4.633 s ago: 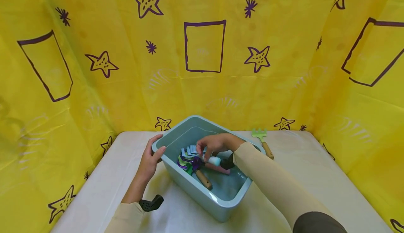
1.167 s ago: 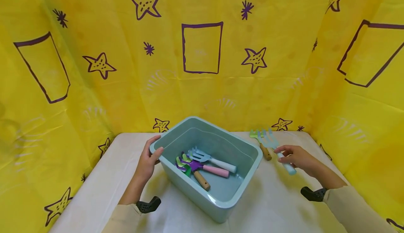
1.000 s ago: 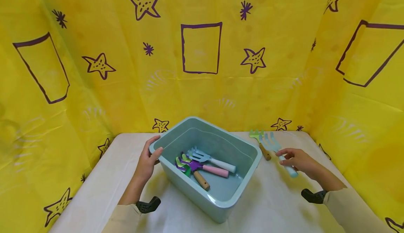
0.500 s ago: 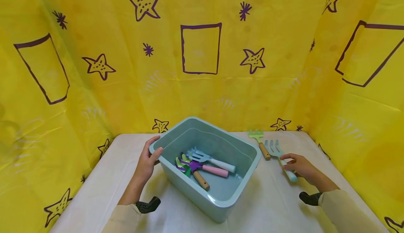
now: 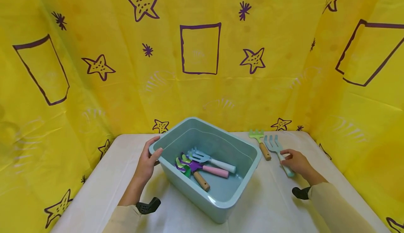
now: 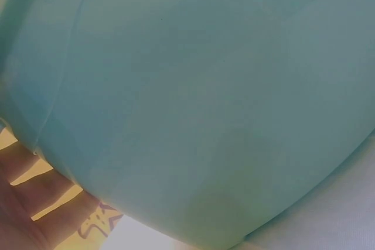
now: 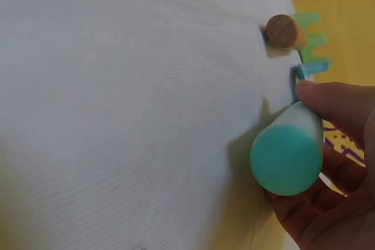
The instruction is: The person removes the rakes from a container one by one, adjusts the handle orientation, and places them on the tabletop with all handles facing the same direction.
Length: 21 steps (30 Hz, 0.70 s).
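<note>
A pale blue plastic bin [image 5: 221, 205] stands mid-table, its wall filling the left wrist view [image 6: 193, 98]. My left hand [image 5: 148, 161] grips its left rim, thumb over the edge. Inside lie several toy garden tools: a light blue fork [image 5: 209, 158], a purple one with a pink handle [image 5: 205, 169] and a green one with a wooden handle [image 5: 194, 175]. My right hand [image 5: 295, 162] holds the teal handle of a blue toy fork [image 5: 274, 145] lying on the table; its handle end [image 7: 287, 159] shows close up. A green rake [image 5: 259, 141] with wooden handle [image 7: 281, 30] lies beside it.
The table [image 5: 101, 177] wears a white cloth. Yellow sheeting with purple stars and rectangles [image 5: 202, 47] closes in the back and both sides. Bare cloth lies left of the bin and in front of it.
My right hand came out of the bin with the blue fork, carried it right and lowered it onto the cloth beside the green rake. The left hand stayed on the rim.
</note>
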Available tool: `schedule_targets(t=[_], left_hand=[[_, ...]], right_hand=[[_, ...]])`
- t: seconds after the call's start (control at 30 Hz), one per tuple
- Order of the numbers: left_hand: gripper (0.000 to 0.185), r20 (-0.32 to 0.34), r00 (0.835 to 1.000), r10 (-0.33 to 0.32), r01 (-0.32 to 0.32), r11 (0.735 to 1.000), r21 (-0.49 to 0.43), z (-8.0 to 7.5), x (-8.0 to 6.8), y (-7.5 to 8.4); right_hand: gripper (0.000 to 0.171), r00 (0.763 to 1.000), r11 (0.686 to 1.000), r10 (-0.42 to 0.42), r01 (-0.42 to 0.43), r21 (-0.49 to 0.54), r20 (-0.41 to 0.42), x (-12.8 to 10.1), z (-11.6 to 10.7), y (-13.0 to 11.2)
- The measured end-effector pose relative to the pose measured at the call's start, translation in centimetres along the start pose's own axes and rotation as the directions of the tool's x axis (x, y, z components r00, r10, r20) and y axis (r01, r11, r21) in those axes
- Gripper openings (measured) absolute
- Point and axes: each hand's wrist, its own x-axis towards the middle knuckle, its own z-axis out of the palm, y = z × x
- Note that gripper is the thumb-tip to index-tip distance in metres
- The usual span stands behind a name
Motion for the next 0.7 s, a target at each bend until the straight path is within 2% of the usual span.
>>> schedule_targets(t=[0.47, 0.7], left_hand=[[0.052, 0.003, 1.000, 0.003, -0.003, 1.000, 0.005, 0.05, 0.01, 0.13], [0.051, 0.001, 1.000, -0.004, 0.004, 1.000, -0.003, 0.03, 0.03, 0.13]], right_hand=[[0.043, 0.997, 0.998, -0.054, 0.052, -0.032, -0.061, 0.70, 0.20, -0.48], [0.041, 0.995, 0.997, -0.076, 0.074, -0.036, -0.057, 0.95, 0.32, -0.26]])
